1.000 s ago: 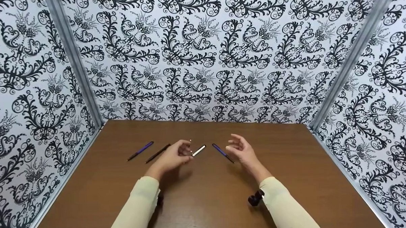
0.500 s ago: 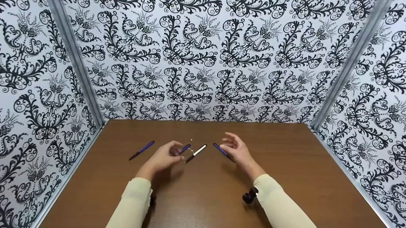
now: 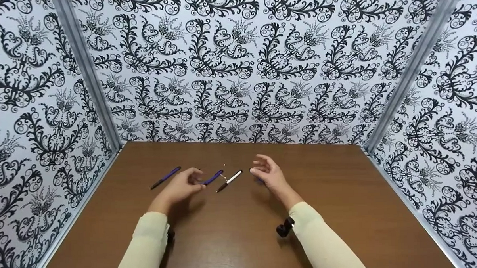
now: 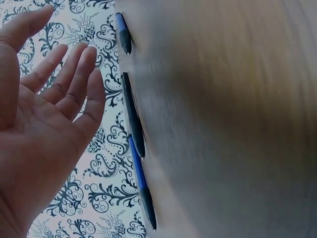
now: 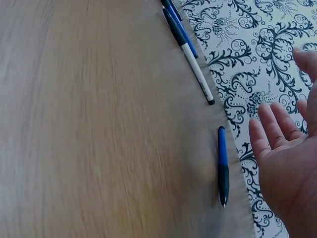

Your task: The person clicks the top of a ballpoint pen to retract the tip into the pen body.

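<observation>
My left hand (image 3: 180,188) hovers over the table with relaxed fingers and holds nothing. Just right of its fingertips lies a blue pen (image 3: 213,177), followed by a white pen (image 3: 229,180) with a black grip. To its left is another blue pen (image 3: 165,177). A black pen (image 4: 132,114) shows in the left wrist view, but the left hand mostly covers it in the head view. My right hand (image 3: 271,176), fingers loosely bent and empty, is above a blue pen (image 5: 223,166), which it largely hides from the head camera.
The brown wooden table (image 3: 234,237) is enclosed by patterned black-and-white walls (image 3: 228,71). Grey metal posts (image 3: 87,72) stand at the back corners. A dark device (image 3: 284,227) sits at the right wrist.
Both hands have shifted left. The left hand has uncovered the white pen and the blue pen beside it. My right hand has moved over the right-hand blue pen. The pens lie where they were.
</observation>
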`<action>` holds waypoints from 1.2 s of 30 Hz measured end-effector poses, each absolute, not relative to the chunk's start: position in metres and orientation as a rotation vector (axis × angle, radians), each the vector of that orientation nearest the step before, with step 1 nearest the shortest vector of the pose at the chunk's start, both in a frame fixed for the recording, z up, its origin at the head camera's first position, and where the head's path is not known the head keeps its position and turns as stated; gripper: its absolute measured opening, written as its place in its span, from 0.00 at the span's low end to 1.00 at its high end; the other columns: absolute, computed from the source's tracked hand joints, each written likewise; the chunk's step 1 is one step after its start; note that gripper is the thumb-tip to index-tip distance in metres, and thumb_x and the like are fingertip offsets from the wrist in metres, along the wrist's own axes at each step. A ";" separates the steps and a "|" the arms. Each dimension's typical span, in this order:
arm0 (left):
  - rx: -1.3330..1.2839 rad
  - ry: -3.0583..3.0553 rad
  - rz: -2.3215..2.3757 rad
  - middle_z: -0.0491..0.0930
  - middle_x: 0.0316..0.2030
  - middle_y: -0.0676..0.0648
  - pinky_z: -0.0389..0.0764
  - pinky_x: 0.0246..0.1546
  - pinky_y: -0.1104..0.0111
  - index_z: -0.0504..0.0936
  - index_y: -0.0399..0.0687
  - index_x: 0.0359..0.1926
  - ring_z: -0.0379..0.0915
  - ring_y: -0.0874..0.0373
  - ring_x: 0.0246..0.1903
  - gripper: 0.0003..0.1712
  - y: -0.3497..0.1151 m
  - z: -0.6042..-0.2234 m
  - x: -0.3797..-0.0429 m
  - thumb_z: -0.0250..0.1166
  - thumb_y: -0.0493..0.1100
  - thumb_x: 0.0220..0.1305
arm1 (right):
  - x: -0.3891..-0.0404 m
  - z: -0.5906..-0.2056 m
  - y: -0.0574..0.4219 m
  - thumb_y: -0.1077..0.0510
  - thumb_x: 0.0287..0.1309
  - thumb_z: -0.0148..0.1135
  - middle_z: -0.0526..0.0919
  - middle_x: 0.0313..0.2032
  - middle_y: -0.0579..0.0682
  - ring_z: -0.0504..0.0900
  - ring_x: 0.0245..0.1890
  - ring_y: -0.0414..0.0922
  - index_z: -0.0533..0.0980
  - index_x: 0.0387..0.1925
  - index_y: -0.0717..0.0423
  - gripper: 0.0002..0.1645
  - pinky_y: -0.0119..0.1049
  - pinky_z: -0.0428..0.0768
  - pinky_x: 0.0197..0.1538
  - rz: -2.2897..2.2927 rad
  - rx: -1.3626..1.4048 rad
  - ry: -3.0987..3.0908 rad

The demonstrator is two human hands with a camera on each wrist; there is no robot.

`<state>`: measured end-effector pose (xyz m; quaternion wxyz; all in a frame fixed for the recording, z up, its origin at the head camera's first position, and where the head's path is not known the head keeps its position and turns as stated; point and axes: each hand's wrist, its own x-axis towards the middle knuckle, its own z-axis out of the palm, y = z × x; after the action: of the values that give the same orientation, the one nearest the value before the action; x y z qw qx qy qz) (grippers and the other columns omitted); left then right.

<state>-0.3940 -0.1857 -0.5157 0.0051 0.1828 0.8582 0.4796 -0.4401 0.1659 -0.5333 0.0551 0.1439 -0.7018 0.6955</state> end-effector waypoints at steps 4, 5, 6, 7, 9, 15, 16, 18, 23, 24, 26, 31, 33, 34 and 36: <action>0.576 2.696 1.498 0.83 0.58 0.31 0.83 0.60 0.49 0.81 0.35 0.66 0.82 0.43 0.55 0.25 -0.191 -0.515 -0.395 0.75 0.38 0.72 | -0.441 -0.531 0.162 0.70 0.68 0.73 0.83 0.61 0.63 0.86 0.57 0.53 0.72 0.74 0.63 0.36 0.51 0.87 0.61 2.122 0.447 -2.137; 0.571 2.698 1.496 0.83 0.58 0.31 0.83 0.60 0.49 0.81 0.35 0.66 0.82 0.43 0.55 0.25 -0.192 -0.515 -0.394 0.74 0.38 0.72 | -0.441 -0.530 0.161 0.70 0.68 0.73 0.83 0.62 0.63 0.86 0.56 0.51 0.72 0.74 0.63 0.36 0.55 0.86 0.62 2.133 0.450 -2.134; 0.567 2.700 1.493 0.83 0.58 0.31 0.83 0.60 0.49 0.81 0.35 0.66 0.82 0.43 0.55 0.25 -0.193 -0.515 -0.394 0.74 0.38 0.72 | -0.441 -0.530 0.160 0.70 0.68 0.73 0.83 0.62 0.63 0.86 0.56 0.51 0.72 0.74 0.63 0.36 0.58 0.86 0.63 2.141 0.450 -2.133; 0.558 2.703 1.491 0.83 0.59 0.31 0.83 0.60 0.49 0.80 0.35 0.66 0.81 0.42 0.56 0.26 -0.194 -0.514 -0.394 0.74 0.39 0.73 | -0.441 -0.530 0.159 0.70 0.68 0.73 0.83 0.62 0.64 0.86 0.56 0.50 0.72 0.74 0.63 0.36 0.59 0.86 0.63 2.144 0.452 -2.132; 0.546 2.703 1.491 0.82 0.60 0.31 0.82 0.62 0.48 0.79 0.34 0.67 0.81 0.41 0.57 0.27 -0.196 -0.514 -0.393 0.74 0.40 0.73 | -0.441 -0.529 0.157 0.69 0.68 0.73 0.82 0.62 0.64 0.86 0.56 0.51 0.72 0.74 0.63 0.36 0.61 0.85 0.63 2.149 0.454 -2.134; 0.504 2.709 1.488 0.82 0.61 0.31 0.81 0.63 0.46 0.79 0.36 0.69 0.80 0.39 0.60 0.27 -0.202 -0.515 -0.393 0.73 0.41 0.75 | -0.442 -0.530 0.150 0.68 0.68 0.74 0.82 0.63 0.64 0.85 0.57 0.53 0.72 0.74 0.62 0.36 0.64 0.84 0.63 2.103 0.458 -2.171; 0.498 2.720 1.479 0.82 0.61 0.32 0.81 0.62 0.45 0.79 0.37 0.68 0.81 0.40 0.59 0.26 -0.203 -0.515 -0.392 0.73 0.41 0.75 | -0.442 -0.530 0.149 0.68 0.68 0.74 0.82 0.62 0.64 0.85 0.57 0.53 0.72 0.74 0.62 0.36 0.64 0.84 0.63 2.099 0.460 -2.170; 0.482 2.733 1.474 0.82 0.61 0.32 0.81 0.62 0.45 0.79 0.38 0.68 0.80 0.41 0.59 0.25 -0.206 -0.515 -0.391 0.73 0.40 0.75 | -0.442 -0.530 0.147 0.68 0.68 0.74 0.82 0.62 0.64 0.86 0.57 0.53 0.72 0.74 0.63 0.36 0.63 0.85 0.62 2.091 0.467 -2.163; 0.448 2.744 1.485 0.82 0.60 0.32 0.80 0.63 0.46 0.80 0.38 0.67 0.80 0.42 0.59 0.24 -0.212 -0.516 -0.389 0.73 0.40 0.76 | -0.442 -0.533 0.140 0.69 0.67 0.75 0.83 0.60 0.63 0.86 0.57 0.56 0.72 0.73 0.65 0.36 0.61 0.86 0.60 2.102 0.483 -2.130; 0.450 2.742 1.492 0.83 0.60 0.32 0.80 0.63 0.46 0.80 0.37 0.67 0.81 0.42 0.59 0.24 -0.213 -0.516 -0.389 0.73 0.40 0.76 | -0.442 -0.533 0.138 0.69 0.66 0.75 0.83 0.60 0.63 0.86 0.57 0.57 0.72 0.72 0.65 0.36 0.61 0.86 0.61 2.105 0.484 -2.125; 0.437 2.737 1.509 0.83 0.60 0.33 0.80 0.63 0.47 0.79 0.36 0.67 0.81 0.41 0.59 0.25 -0.216 -0.517 -0.390 0.73 0.40 0.76 | -0.442 -0.533 0.135 0.70 0.66 0.74 0.83 0.59 0.63 0.85 0.59 0.60 0.72 0.72 0.65 0.36 0.59 0.87 0.60 2.106 0.490 -2.119; 0.449 2.736 1.539 0.84 0.59 0.32 0.81 0.63 0.47 0.78 0.33 0.67 0.82 0.40 0.58 0.25 -0.222 -0.518 -0.389 0.73 0.38 0.75 | -0.441 -0.532 0.125 0.69 0.67 0.74 0.83 0.59 0.64 0.85 0.59 0.62 0.72 0.72 0.66 0.36 0.50 0.88 0.59 2.096 0.490 -2.131; 0.463 2.745 1.545 0.84 0.58 0.31 0.81 0.62 0.48 0.79 0.32 0.66 0.83 0.39 0.57 0.25 -0.225 -0.517 -0.388 0.73 0.38 0.74 | -0.440 -0.532 0.121 0.69 0.67 0.75 0.83 0.59 0.64 0.86 0.59 0.61 0.72 0.73 0.66 0.36 0.51 0.88 0.59 2.094 0.492 -2.139; 0.467 2.749 1.550 0.84 0.58 0.31 0.82 0.62 0.49 0.79 0.32 0.66 0.83 0.39 0.57 0.25 -0.226 -0.517 -0.388 0.73 0.38 0.74 | -0.440 -0.532 0.119 0.69 0.67 0.75 0.83 0.59 0.64 0.86 0.59 0.61 0.72 0.73 0.66 0.36 0.53 0.88 0.59 2.096 0.493 -2.141; 0.469 2.754 1.561 0.84 0.58 0.30 0.82 0.61 0.52 0.79 0.31 0.66 0.83 0.39 0.56 0.25 -0.229 -0.516 -0.387 0.73 0.37 0.74 | -0.440 -0.532 0.116 0.69 0.67 0.75 0.83 0.59 0.64 0.86 0.58 0.60 0.72 0.73 0.65 0.36 0.57 0.87 0.60 2.105 0.496 -2.144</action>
<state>-0.3871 -0.2287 -0.5161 -0.0292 0.1466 0.8601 0.4877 -0.4402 0.1159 -0.5320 0.0480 0.1628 -0.7033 0.6904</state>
